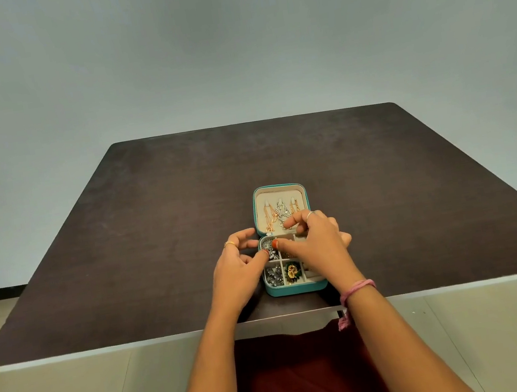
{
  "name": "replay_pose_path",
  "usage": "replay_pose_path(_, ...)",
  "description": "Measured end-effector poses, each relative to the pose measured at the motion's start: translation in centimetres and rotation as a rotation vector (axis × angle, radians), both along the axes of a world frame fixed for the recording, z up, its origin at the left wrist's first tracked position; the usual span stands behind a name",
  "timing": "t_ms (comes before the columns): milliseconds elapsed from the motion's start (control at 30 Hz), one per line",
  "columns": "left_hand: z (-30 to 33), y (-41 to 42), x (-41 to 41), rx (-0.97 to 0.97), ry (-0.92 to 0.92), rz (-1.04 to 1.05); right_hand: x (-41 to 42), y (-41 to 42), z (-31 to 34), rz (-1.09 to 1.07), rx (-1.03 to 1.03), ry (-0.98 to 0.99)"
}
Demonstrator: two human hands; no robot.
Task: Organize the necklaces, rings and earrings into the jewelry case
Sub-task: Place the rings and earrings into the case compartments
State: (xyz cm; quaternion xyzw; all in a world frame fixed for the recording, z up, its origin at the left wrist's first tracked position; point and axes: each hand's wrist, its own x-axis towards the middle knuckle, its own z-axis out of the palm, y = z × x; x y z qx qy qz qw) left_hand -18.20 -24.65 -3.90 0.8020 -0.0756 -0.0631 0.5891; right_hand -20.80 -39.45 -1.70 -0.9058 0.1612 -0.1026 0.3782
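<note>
The open case (292, 288) sits on the bench (154, 228), necklaces (278, 214) hanging in its lid. Both hands hover over the far-left compartment: the left hand (238, 269) and right hand (316, 242) pinch silver earrings (269, 247).

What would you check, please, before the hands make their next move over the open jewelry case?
1. Jewelry case lies open and flat on the table: ok.
2. Necklaces hang from the hooks in the lid: ok.
3. Front compartments hold pieces, silver jewelry at the left and a gold and green piece beside it: ok.
4. Left hand and right hand are both over the tray, thumbs at the back-left compartment: ok.
5. Whether either hand really pinches a piece: cannot tell, the fingers hide it.
6. State of the right-side compartments: cannot tell, the right hand covers them.
</note>
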Motion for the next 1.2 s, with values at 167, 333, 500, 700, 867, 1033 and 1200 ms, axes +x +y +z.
replay_pose_path(167,-0.3,0.2,0.0,-0.056,0.047,0.024,0.0,-0.5,-0.6,-0.009,0.253,-0.102)
replay_pose_path(333,-0.3,0.0,-0.1,-0.094,0.03,0.102,-1.0,-2.0,0.0,-0.087,0.557,-0.316)
replay_pose_path(500,0.1,-0.2,0.4,-0.388,0.088,0.277,-1.0,-3.9,0.1,-0.172,0.653,-0.365)
replay_pose_path(700,0.7,-1.0,0.4,-0.881,0.23,0.318,-0.7,-4.2,-0.1,-0.212,0.938,-0.354)
replay_pose_path(867,0.8,-2.8,0.6,-0.95,0.319,0.254,-0.5,-2.6,-0.6,-0.162,1.08,-0.275)
replay_pose_path(1033,1.1,-3.9,1.2,-0.943,0.372,0.212,0.2,-2.1,-0.8,-0.066,1.026,-0.208)
replay_pose_path(1200,1.2,-4.6,2.2,-0.971,0.383,0.192,1.3,-2.5,-0.4,-0.035,1.051,-0.185)
